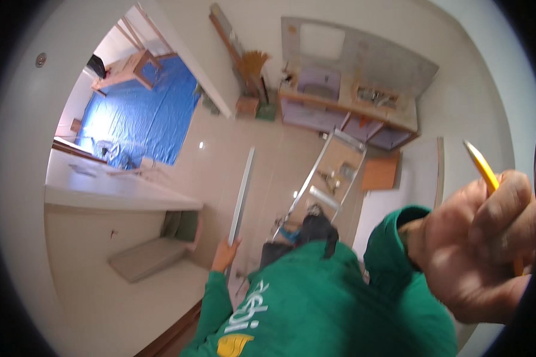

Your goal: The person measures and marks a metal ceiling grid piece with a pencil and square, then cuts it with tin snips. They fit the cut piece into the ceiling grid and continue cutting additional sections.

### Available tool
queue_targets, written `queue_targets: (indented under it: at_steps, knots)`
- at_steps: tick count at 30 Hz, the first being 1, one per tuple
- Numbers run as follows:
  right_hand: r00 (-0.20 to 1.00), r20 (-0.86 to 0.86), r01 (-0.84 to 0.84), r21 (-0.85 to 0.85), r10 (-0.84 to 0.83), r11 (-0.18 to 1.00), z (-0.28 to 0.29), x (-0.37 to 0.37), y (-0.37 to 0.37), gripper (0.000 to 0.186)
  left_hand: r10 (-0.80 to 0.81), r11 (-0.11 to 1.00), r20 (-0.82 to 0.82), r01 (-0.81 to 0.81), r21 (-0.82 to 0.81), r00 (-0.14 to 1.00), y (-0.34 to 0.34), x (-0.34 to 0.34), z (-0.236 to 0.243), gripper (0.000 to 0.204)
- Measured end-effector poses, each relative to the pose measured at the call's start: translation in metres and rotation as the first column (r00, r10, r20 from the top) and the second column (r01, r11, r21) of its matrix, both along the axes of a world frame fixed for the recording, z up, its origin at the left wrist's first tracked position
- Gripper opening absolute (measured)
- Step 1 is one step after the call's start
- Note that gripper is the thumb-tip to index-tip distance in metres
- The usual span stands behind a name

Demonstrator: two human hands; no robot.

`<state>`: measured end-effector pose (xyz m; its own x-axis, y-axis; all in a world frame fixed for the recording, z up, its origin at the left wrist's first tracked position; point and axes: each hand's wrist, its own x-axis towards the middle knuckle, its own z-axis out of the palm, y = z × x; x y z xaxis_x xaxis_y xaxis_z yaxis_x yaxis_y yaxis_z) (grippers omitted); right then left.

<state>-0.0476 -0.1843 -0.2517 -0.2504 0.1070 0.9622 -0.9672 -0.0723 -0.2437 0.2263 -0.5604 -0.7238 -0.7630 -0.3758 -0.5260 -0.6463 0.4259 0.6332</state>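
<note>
My right hand (482, 238) is raised close at the right side, its fingers closed round a yellow pencil (488, 172). The sharpened tip points up and to the left. Lower down, my left hand (225, 254) grips a long, straight pale metal strip (243, 193) near its lower part. That strip stretches away from me above the tiled floor. Both arms are in green sleeves.
A metal ladder-like frame (307, 189) extends ahead of my feet, with tools around it. A counter with a sink opening (320, 89) stands at the far wall. Blue sheeting (155, 113) covers the adjoining floor, beneath a wooden bench (124, 72). An orange-brown box (381, 172) sits right.
</note>
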Motion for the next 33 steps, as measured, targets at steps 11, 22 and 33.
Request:
queue_targets:
  at_steps: [11, 22, 33]
  knots:
    - [0.772, 0.63, -0.156, 0.309, -0.079, 0.938, -0.172, -0.004, -0.062, 0.02, -0.035, 0.938, -0.219, -0.043, -0.345, 0.975, -0.011, 0.001, 0.101, 0.062]
    - [0.342, 0.919, -0.623, 0.377, -0.195, 0.685, -0.302, 0.004, -0.072, 0.034, -0.104, 0.867, -0.175, 0.003, -0.499, 0.979, 0.069, -0.028, 0.15, 0.063]
    - [0.002, 0.994, -0.581, 0.087, -0.106, 0.81, -0.37, -0.032, -0.059, 0.042, -0.197, 0.861, -0.219, 0.062, -0.505, 0.956, 0.104, -0.071, 0.169, 0.063]
